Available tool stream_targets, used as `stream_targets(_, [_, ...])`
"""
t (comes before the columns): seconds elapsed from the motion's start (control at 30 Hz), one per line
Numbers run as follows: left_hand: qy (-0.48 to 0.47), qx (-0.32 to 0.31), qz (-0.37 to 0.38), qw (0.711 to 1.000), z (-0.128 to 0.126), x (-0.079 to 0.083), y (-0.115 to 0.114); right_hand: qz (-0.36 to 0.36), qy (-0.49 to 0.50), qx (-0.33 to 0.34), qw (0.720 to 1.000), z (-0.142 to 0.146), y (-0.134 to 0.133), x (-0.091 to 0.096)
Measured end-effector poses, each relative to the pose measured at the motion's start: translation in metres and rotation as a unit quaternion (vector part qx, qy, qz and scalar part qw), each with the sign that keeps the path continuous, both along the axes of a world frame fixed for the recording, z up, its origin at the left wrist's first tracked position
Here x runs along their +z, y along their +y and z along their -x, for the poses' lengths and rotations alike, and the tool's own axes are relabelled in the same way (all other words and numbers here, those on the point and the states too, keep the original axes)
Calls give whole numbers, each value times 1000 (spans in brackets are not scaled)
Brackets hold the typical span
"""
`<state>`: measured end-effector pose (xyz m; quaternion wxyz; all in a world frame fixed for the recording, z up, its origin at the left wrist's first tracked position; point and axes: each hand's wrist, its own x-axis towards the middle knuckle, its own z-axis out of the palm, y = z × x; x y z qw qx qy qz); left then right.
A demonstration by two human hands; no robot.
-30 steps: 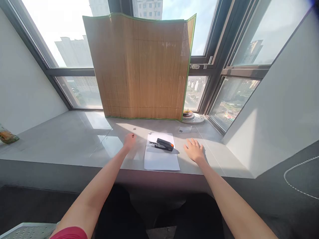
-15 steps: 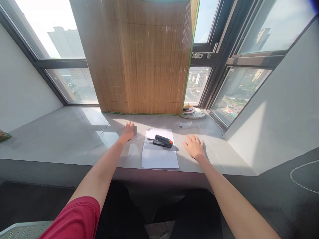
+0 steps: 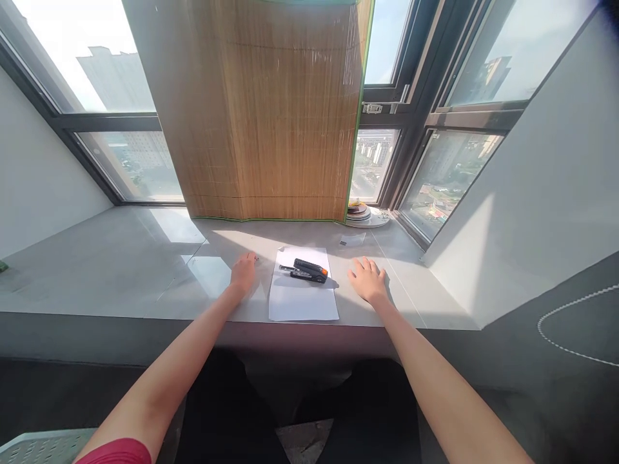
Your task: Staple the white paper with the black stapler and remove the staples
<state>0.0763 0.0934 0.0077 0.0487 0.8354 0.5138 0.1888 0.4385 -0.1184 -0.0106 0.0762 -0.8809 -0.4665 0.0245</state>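
A black stapler (image 3: 309, 270) with an orange end lies across the top of a white sheet of paper (image 3: 302, 298) on the grey window sill (image 3: 120, 264). My left hand (image 3: 243, 272) rests on the sill just left of the sheet. Its fingers are stretched forward, and their tips touch a tiny dark item (image 3: 256, 258) too small to name. My right hand (image 3: 367, 281) lies flat on the sill to the right of the sheet with fingers spread and nothing in it. Neither hand touches the stapler.
A bamboo mat (image 3: 271, 109) stands upright against the window behind the paper. A small pale card (image 3: 352, 240) and a stack of round dishes (image 3: 365, 214) sit at the back right. A white wall (image 3: 522, 193) slants in on the right. A white perforated surface (image 3: 43, 444) shows at the bottom left.
The view has tilted down and shifted. My left hand reached forward to the small dark item, lay flat, then drew slightly back. My right hand stayed flat beside the sheet.
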Motion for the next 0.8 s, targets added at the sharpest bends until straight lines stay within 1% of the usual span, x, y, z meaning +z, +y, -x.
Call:
stream_targets(0.07, [-31, -10, -11, 999, -6, -1, -15, 2, -1, -1, 1000, 0, 0, 0])
stream_targets(0.13, [-85, -29, -24, 996, -15, 0, -30, 5, -2, 0, 1000, 1, -1, 1])
stream_targets(0.23, [-188, -98, -41, 976, -32, 1, -45, 9, -4, 1, 1000, 1, -2, 1])
stream_targets(0.3, [-243, -135, -40, 960, -43, 0, -49, 11, -4, 0, 1000, 0, -2, 0])
stream_targets(0.37, [-284, -159, -34, 945, -49, -2, -48, 11, -5, -2, 1000, -1, -2, -2])
stream_targets(0.43, [-315, -161, -38, 935, -51, -4, -46, 10, -6, -3, 1000, -2, -1, -4])
stream_targets(0.5, [-329, -142, -36, 933, -49, -6, -45, 7, -6, -3, 1000, -4, 0, -6])
stream_targets(0.57, [-325, -124, -19, 937, -47, -8, -45, 3, -8, -1, 1000, -6, 1, -9])
stream_targets(0.67, [-306, -135, -9, 942, -46, -11, -45, 3, -9, 0, 1000, -8, 2, -11])
stream_targets(0.8, [-315, -158, -21, 936, -48, -17, -43, 3, -6, -2, 1000, -7, 2, -11])
